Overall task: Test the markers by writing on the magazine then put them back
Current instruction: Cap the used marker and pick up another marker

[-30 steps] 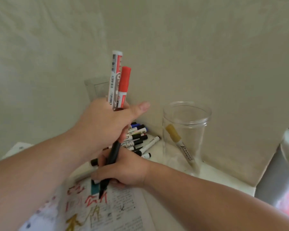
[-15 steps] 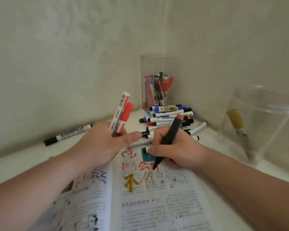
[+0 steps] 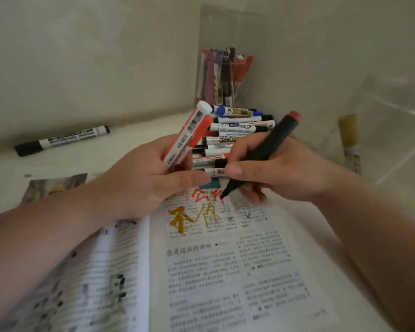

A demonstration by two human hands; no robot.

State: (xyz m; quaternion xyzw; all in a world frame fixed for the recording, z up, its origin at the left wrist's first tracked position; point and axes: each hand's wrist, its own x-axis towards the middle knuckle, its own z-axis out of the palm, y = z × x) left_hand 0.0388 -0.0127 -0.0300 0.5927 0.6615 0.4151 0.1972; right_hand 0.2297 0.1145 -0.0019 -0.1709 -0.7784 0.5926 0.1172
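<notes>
The magazine (image 3: 225,271) lies open across the bottom of the frame, its spine running up the lower centre, on a white table (image 3: 120,149). Near the top of its right page there are gold strokes, and above them red strokes.

Both forearms come in from the lower corners. The left hand (image 3: 139,178) sits at mid frame over the top of the left page, fingers curled round a red-white marker (image 3: 189,135) that slants up and to the right. A red piece lies against it in the same grip; cap or second marker, I cannot tell. The thumb lies flat, pointing right.

Just to its right, the right hand (image 3: 280,171) holds a black marker (image 3: 268,149) in a writing grip, pinched between thumb and fingers. The marker's red end points to the upper right, and its tip meets the page at the red strokes.

Behind the hands, at centre, a pile (image 3: 240,127) of loose markers lies on the table, mostly white with black or blue caps. At the left edge, well apart, a lone marker (image 3: 62,140) lies by the wall (image 3: 82,56).

Behind the pile, in the corner at upper centre, a clear box (image 3: 225,75) holds upright markers. At the right edge stands a clear jar (image 3: 393,111) with a yellow marker (image 3: 347,133) leaning inside it.
</notes>
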